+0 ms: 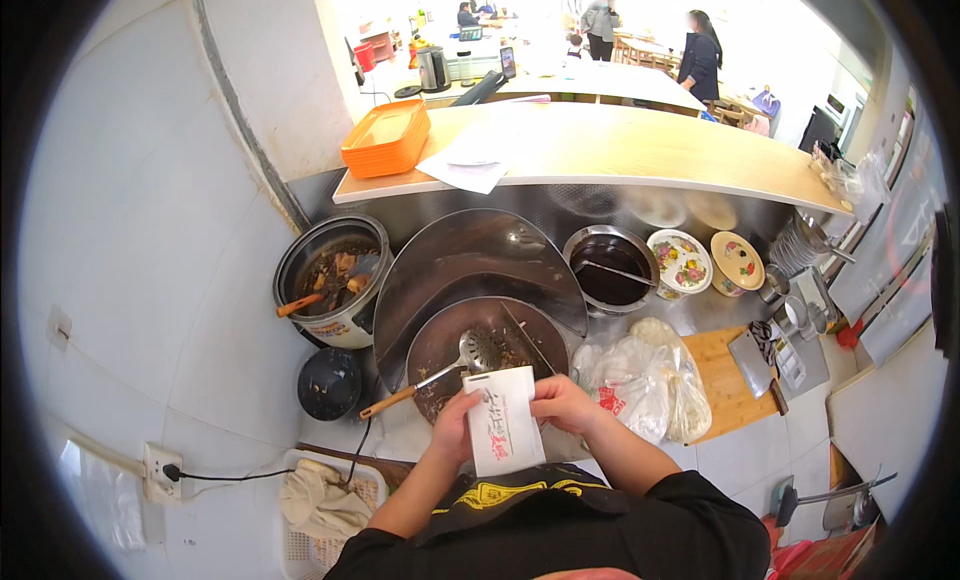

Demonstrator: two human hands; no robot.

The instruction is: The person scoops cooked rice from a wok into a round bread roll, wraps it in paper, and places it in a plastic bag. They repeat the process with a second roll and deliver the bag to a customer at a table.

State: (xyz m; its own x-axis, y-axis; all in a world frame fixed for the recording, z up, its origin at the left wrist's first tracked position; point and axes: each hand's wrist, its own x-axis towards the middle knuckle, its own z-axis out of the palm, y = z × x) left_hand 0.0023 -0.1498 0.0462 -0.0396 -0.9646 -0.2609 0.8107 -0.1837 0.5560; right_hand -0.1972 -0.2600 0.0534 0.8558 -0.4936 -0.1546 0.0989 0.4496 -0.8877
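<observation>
Both hands hold a flat white paper bag (512,420) with black and red print, upright in front of my body. My left hand (457,427) grips its left edge, and my right hand (566,404) pinches the upper right edge. Just beyond the bag lies a round brown board (440,335) scattered with food bits. Resting on it are a slotted skimmer (478,350) with a wooden handle and a long knife (527,337). A curved metal guard (470,245) stands behind the board. Whether anything is inside the bag cannot be seen.
At left sit a cooker of dark stew (335,310) and a black bowl (329,384). Rightward are a pot of dark liquid (606,292), floral lidded pots (681,264), plastic bags (648,380) and a cleaver (752,360). Orange trays (386,138) top the shelf; people stand beyond.
</observation>
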